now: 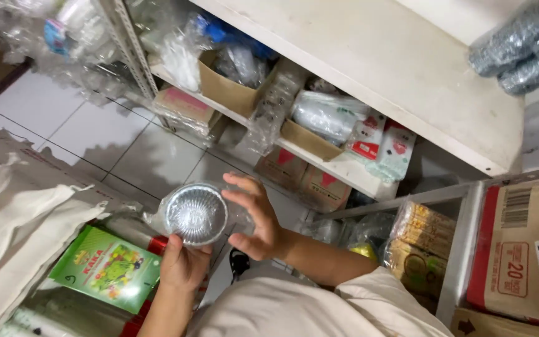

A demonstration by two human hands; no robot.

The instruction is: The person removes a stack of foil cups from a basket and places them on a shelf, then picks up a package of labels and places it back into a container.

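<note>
While the camera looks down from the head, the scene reads from left to right like this:

White sacks (pixel 14 218): they lie at the left edge, partly over the floor, folded and flat, so they take little room.
Green box (pixel 107 268): it lies flat beside the sacks, face up, just below the left hand.
Left hand (pixel 182 265): it is closed around the lower edge of the pack of foil cups, thumb in front and fingers behind, so the pack is carried from below.
Pack of foil cups (pixel 196 213): a stack of round silver cups in a clear plastic bag, held up in the air over the white tiled floor (pixel 107 140), with the open mouth of the cups turned toward the camera.
Right hand (pixel 254 218): half open and curved, fingers spread on the right side of the bag; it steadies the pack more than it squeezes it, I think because thin foil bends easily.
Low shelf (pixel 344 165): brown cartons and bags of clear plastic goods stand in a row on it, open side up, easy to reach.
Wafer packs (pixel 419 243): stacked in a compartment lower right.
Red carton (pixel 525 249): it stands upright at the far right.
</note>
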